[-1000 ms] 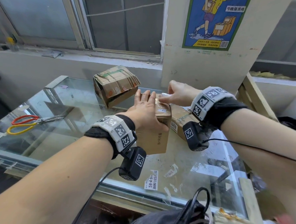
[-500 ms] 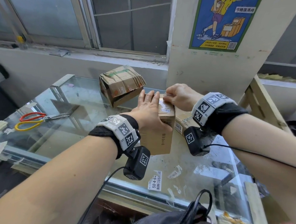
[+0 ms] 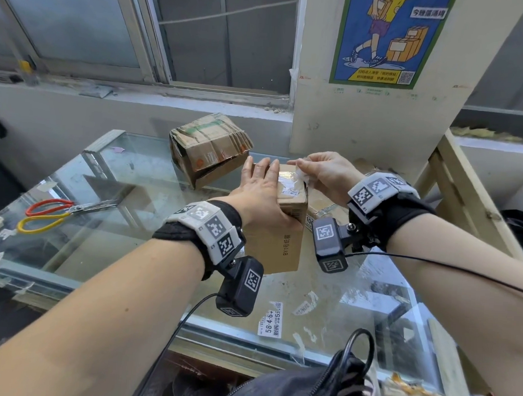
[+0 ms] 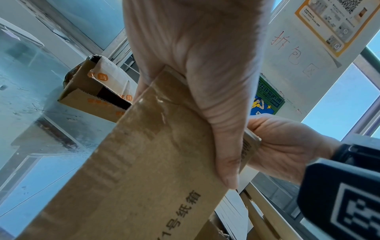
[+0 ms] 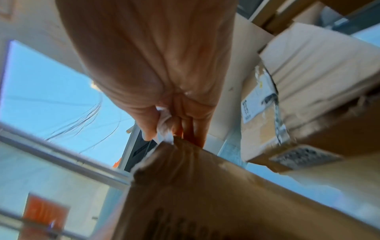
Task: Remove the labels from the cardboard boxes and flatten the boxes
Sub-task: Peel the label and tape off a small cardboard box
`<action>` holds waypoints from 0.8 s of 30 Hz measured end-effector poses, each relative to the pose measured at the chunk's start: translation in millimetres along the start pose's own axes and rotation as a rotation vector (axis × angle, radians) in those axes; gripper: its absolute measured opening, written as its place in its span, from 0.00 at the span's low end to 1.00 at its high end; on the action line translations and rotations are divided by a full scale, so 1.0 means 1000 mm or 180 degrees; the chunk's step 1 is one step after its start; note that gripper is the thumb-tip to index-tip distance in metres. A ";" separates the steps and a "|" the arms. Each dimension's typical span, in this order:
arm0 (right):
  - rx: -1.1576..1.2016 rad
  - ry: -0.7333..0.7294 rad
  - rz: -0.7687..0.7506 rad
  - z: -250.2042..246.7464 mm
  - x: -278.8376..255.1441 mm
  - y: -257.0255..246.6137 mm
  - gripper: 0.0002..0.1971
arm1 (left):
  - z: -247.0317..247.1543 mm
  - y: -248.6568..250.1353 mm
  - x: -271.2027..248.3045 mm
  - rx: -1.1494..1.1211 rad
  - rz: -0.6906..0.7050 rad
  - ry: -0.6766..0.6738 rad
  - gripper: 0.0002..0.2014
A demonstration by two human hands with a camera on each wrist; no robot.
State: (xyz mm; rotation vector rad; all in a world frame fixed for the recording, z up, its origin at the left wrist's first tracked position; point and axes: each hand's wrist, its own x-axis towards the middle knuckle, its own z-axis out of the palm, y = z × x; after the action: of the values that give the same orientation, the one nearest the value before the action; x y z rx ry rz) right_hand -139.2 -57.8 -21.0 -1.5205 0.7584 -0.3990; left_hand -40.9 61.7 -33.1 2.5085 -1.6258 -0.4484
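Since a moment ago my right hand [image 3: 322, 173] is lifting the label [image 3: 299, 177], pinched. Left hand [image 3: 262, 195], fingers flat, thumb clamping, is steadying the box [image 3: 285, 244] mid-counter [image 3: 118, 184] against the pull.

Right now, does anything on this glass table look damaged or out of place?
Yes. The crumpled brown cardboard box near the window is crushed and tilted, one end gaping. Torn white label scraps are stuck on the glass table near its front edge.

The left hand [image 4: 197, 68] grips the cardboard box [image 4: 144, 170] over its top edge.
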 end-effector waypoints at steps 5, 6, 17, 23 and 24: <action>0.0955 0.0093 0.0123 0.001 -0.003 0.008 0.13 | 0.001 -0.002 0.002 -0.0108 -0.0007 0.0024 0.64; 0.1115 0.0139 0.0162 0.002 -0.003 0.010 0.12 | 0.001 -0.002 0.002 -0.0123 -0.0002 0.0026 0.64; 0.2997 0.0496 0.0295 0.005 -0.012 0.023 0.11 | 0.004 -0.001 0.004 -0.0094 -0.0051 0.0056 0.64; 0.3090 0.0272 0.0316 0.000 -0.014 0.027 0.05 | 0.005 -0.002 0.004 -0.0192 -0.0050 0.0095 0.65; 0.3145 0.0286 0.0331 0.000 -0.014 0.028 0.06 | 0.005 -0.002 0.003 -0.0188 -0.0048 0.0103 0.65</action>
State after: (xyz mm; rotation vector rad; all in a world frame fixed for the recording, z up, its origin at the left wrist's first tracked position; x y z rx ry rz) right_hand -155.9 -47.2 -45.9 -0.5373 0.5644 -0.6433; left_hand -39.1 59.8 -39.0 2.4737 -1.5597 -0.4482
